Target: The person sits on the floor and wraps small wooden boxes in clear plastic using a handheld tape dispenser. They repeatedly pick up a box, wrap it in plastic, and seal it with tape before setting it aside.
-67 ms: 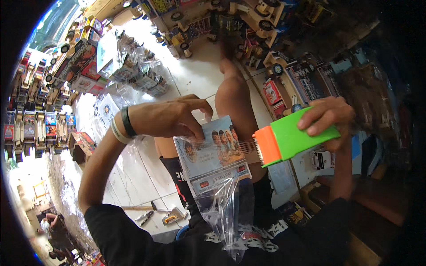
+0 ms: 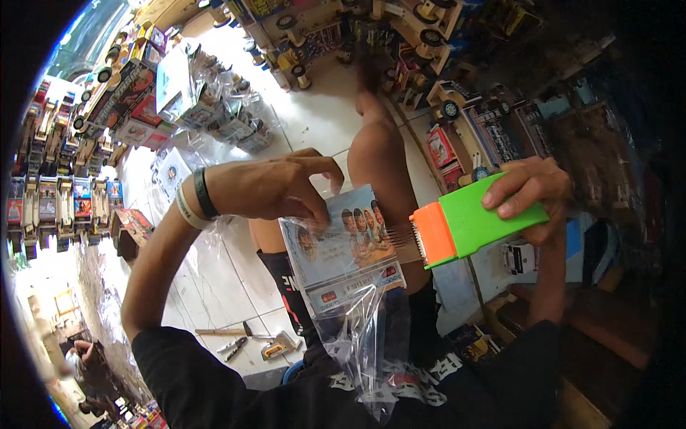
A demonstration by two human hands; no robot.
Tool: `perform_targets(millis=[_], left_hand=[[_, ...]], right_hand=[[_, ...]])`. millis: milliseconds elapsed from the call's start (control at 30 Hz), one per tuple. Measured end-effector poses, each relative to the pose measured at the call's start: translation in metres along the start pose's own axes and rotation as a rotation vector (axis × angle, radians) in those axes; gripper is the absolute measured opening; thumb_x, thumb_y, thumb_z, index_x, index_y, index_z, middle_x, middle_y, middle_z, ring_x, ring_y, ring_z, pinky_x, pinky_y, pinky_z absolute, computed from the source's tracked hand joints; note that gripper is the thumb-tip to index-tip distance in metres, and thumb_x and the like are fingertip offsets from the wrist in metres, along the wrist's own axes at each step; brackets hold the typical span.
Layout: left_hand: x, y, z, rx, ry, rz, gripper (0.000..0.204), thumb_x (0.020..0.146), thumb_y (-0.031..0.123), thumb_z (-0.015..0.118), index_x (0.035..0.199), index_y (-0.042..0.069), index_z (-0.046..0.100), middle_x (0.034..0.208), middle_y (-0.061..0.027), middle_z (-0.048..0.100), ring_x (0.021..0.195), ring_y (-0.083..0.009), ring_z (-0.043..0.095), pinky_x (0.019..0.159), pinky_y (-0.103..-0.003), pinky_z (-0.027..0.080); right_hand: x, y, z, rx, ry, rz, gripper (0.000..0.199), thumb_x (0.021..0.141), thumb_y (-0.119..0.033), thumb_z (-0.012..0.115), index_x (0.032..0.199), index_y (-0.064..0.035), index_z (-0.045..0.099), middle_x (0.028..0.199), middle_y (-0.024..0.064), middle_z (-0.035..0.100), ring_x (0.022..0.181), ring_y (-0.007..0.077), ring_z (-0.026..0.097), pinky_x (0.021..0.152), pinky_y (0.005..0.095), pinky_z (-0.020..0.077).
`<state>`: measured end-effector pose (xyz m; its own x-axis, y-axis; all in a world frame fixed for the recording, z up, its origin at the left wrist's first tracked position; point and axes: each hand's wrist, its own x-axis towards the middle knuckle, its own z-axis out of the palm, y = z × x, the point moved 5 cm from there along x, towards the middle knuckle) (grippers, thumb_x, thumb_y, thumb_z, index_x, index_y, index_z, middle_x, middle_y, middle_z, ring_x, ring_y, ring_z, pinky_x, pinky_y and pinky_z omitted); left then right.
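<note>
My left hand [image 2: 282,187] is closed at the upper left edge of a light blue printed box [image 2: 361,236] in a clear plastic bag, fingers pressed on it. The box lies across my lap, with a cartoon of several people on its face. The bag's loose end [image 2: 368,343] hangs toward my shirt. In my right hand [image 2: 532,189] is a green and orange tape dispenser [image 2: 475,225], its serrated edge toward the box. Thin strands, apparently stretched clear tape, span the gap between dispenser and box.
A hammer [image 2: 245,330], pliers [image 2: 234,349] and a staple gun [image 2: 281,347] lie on the tiled floor near my left leg. Bagged boxes [image 2: 207,107] are stacked ahead on the left. Wooden toy trucks [image 2: 471,121] crowd the right and far sides; more [image 2: 68,200] line the left.
Almost nothing differs. The right hand and tape dispenser sit a touch further right; the left hand keeps its grip on the box.
</note>
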<state>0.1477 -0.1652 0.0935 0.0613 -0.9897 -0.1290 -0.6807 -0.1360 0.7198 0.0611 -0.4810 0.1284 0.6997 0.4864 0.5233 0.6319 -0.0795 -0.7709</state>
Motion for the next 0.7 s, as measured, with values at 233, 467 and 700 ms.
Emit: perform_targets(millis=[233, 467, 700], left_hand=[[-0.006, 0.01, 0.003, 0.073, 0.04, -0.066, 0.01, 0.088, 0.015, 0.077, 0.096, 0.014, 0.084, 0.138, -0.0146, 0.059, 0.128, -0.0336, 0.053, 0.11, -0.047, 0.043], [-0.029, 0.032, 0.02, 0.152, 0.168, -0.223, 0.013, 0.089, 0.016, 0.074, 0.101, 0.013, 0.079, 0.146, -0.016, 0.057, 0.135, -0.0361, 0.05, 0.111, -0.05, 0.04], [0.009, 0.103, 0.071, 0.536, 0.443, 0.053, 0.03, 0.075, 0.018, 0.074, 0.104, 0.017, 0.077, 0.123, 0.0056, 0.072, 0.124, -0.0217, 0.056, 0.093, -0.046, 0.036]], right_hand=[[-0.054, 0.06, 0.019, 0.194, 0.148, 0.082, 0.022, 0.076, 0.005, 0.081, 0.088, -0.0126, 0.075, 0.096, 0.0119, 0.08, 0.076, 0.0224, 0.076, 0.072, 0.0374, 0.0592], [-0.083, 0.061, 0.02, 0.21, 0.192, 0.154, 0.022, 0.077, -0.004, 0.088, 0.092, -0.0125, 0.073, 0.1, 0.0112, 0.08, 0.09, 0.0223, 0.078, 0.087, 0.0408, 0.0611], [-0.035, 0.005, 0.027, -0.12, -0.097, 0.041, 0.027, 0.073, -0.005, 0.088, 0.095, -0.0144, 0.075, 0.105, 0.0075, 0.08, 0.078, 0.0229, 0.073, 0.07, 0.0384, 0.0558]])
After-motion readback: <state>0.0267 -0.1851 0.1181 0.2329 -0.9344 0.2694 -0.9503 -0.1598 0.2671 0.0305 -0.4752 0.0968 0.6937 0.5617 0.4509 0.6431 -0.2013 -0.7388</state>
